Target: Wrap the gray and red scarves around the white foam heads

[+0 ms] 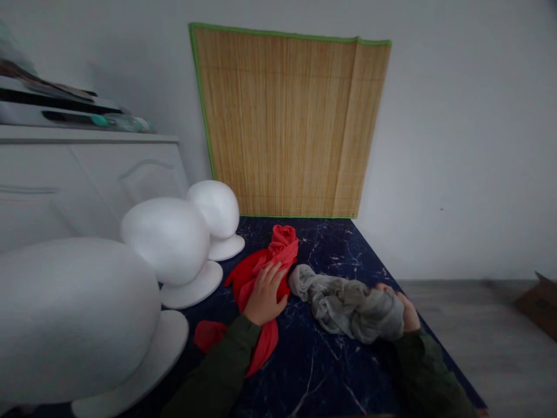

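My left hand [266, 296] lies on a bunched red scarf [256, 341], its fingers stretched over the cloth. The red cloth is twisted into a loose roll toward the far side, with folds spreading out beneath and around the hand. To the right, a grey scarf [343, 307] lies bunched and twisted lengthwise on the dark table. My right hand [407, 310] is closed around the grey scarf's right end; its fingers are partly hidden by the cloth. The grey scarf's left end comes close to the red one.
Three white foam heads [165, 241] on round bases stand in a row along the left. The blue marbled tabletop [331, 249] meets a wall with a bamboo mat [287, 122]. A white cabinet [130, 168] holds a bottle. A cardboard box [539, 305] sits on the floor at right.
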